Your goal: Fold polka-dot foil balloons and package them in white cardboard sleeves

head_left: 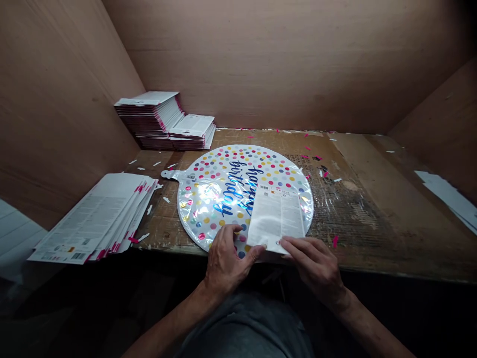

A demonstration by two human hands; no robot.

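Observation:
A flat round foil balloon [208, 199] with coloured dots and blue "happy birthday" lettering lies on the cardboard-covered bench, its neck pointing left. A white printed card sleeve [278, 216] lies slanted over its near right part. Along the sleeve's lower edge, my right hand [316, 268] is closed on it, thumb underneath and out of sight. My left hand [227, 261] rests at the balloon's near edge, with bent fingers on the foil. Its thumb is apart from the fingers and reaches the sleeve's lower left corner.
At left, a fanned pile of printed sleeves [100, 214] overhangs the bench edge. Tall and low stacks of folded sleeves [149, 119] stand in the back left corner. Wooden panels [279, 64] enclose the bench. White sheets [447, 199] lie at far right; pink and white paper scraps are scattered around.

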